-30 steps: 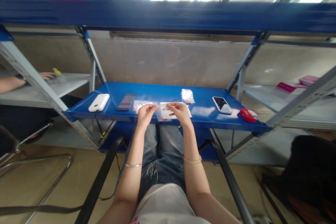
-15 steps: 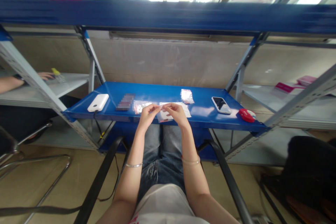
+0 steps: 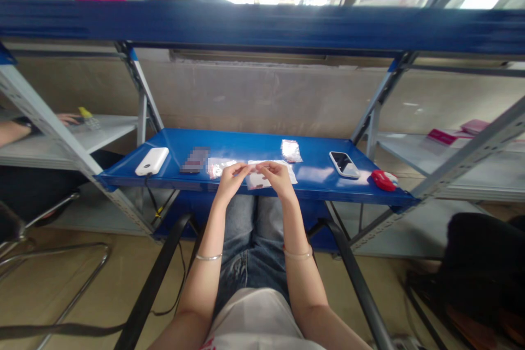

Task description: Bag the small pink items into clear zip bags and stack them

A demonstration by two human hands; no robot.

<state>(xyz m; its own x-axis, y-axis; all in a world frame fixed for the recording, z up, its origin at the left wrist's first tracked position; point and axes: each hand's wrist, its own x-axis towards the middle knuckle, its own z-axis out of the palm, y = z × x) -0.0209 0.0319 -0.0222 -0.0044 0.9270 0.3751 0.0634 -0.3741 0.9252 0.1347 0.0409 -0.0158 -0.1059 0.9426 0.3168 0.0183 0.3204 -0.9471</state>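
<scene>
Over the front edge of the blue shelf [image 3: 246,140], my left hand [image 3: 232,176] and my right hand [image 3: 275,176] meet with fingertips pinched almost together. Whatever lies between the fingers is too small to make out. Just beyond and below the fingertips is a white sheet or flat plastic bag [image 3: 257,181] with small reddish marks; I cannot tell whether the fingers touch it. Beside my left hand lies a clear bag of small white and reddish pieces [image 3: 217,168]. A second clear bag with white contents [image 3: 291,150] rests farther back, right of centre.
A white power bank [image 3: 152,161] with a cable and a blurred-out dark flat object [image 3: 196,159] lie at left. To the right are a phone [image 3: 344,164] and a red-and-white item [image 3: 384,180]. Black chair armrests flank me. Another person's hand [image 3: 68,118] rests on the left neighbouring shelf.
My hands stay pinched in nearly the same place, with only slight finger movement. The whole view has shifted a little. Objects on the shelf have not moved.
</scene>
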